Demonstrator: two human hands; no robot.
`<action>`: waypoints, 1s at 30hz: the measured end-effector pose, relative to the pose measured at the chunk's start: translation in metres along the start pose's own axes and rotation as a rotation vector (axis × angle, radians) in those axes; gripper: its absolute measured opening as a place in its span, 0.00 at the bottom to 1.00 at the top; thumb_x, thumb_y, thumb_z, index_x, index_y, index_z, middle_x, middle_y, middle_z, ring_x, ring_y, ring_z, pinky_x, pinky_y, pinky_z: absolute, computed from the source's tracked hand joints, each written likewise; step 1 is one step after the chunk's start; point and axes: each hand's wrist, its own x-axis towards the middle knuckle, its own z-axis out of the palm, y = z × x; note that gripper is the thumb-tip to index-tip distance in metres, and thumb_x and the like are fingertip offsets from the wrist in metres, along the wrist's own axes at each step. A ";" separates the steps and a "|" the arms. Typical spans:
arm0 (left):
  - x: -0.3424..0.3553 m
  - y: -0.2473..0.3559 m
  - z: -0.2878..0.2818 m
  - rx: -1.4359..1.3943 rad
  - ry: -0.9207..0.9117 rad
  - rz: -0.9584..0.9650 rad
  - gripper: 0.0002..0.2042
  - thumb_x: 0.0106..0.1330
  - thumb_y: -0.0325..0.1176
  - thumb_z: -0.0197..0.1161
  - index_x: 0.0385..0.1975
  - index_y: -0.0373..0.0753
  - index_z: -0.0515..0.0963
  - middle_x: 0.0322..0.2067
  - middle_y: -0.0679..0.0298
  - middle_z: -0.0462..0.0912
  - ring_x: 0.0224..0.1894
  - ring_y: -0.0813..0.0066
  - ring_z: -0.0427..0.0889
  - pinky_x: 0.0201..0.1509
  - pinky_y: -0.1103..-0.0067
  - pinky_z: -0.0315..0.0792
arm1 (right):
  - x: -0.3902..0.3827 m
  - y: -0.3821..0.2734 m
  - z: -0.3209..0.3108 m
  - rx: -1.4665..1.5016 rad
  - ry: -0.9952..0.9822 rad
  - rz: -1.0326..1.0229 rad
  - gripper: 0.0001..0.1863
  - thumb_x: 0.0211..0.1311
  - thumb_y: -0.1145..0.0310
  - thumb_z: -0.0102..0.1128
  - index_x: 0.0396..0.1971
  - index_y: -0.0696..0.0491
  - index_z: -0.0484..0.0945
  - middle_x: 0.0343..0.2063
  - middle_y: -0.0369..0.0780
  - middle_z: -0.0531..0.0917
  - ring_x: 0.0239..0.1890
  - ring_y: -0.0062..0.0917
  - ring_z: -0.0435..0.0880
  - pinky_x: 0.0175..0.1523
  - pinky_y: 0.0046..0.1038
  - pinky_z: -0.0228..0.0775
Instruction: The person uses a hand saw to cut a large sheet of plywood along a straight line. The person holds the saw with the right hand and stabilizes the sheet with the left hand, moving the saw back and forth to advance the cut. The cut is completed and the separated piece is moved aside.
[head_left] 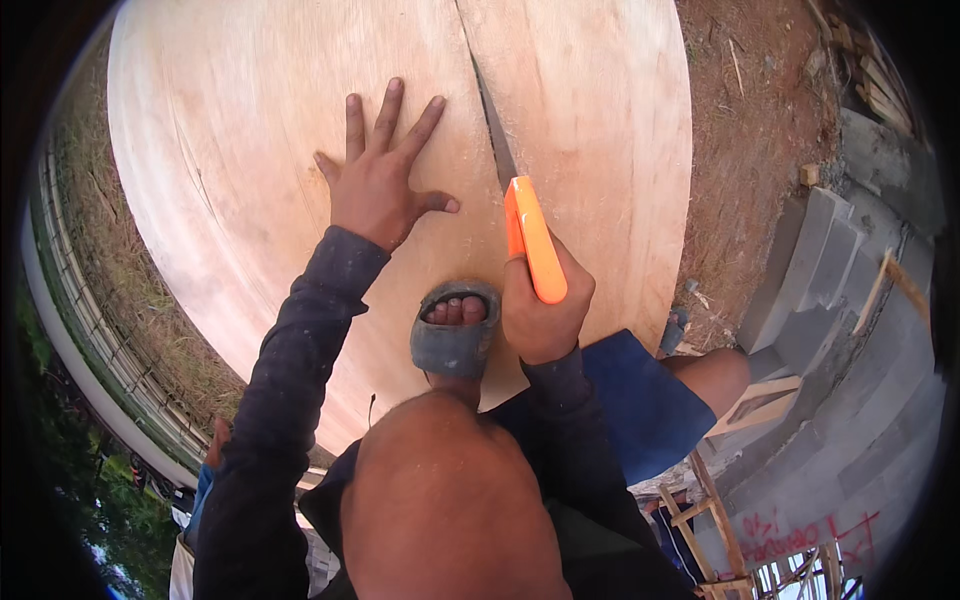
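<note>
Gripped the handsaw (537, 245) in the right hand (550, 315), with blade (498, 130) inside the slit (464, 30), nearer to the right edge of the plywood sheet (250, 120). Spread the left hand (375, 190) open to the slit's left. Probably needed straight, unhurried strokes and firm pressure from the sandalled foot (452, 348).

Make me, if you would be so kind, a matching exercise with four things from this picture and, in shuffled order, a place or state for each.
Things:
1. left grip
2. right grip
3. saw blade
4. sandal

Places and states:
A. in the slit of the wooden board
B. grey, worn on a foot
C. closed on an orange handle
D. spread out on the wooden board

Pairs: 1-D, 2-C, 3-A, 4-B
</note>
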 end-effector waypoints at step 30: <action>0.012 -0.002 0.005 0.052 0.060 0.019 0.57 0.35 0.62 0.77 0.74 0.70 0.56 0.78 0.67 0.45 0.78 0.42 0.40 0.61 0.24 0.51 | 0.006 0.008 0.016 0.174 0.092 -0.093 0.29 0.51 0.83 0.53 0.59 0.65 0.76 0.23 0.43 0.81 0.20 0.21 0.76 0.30 0.25 0.73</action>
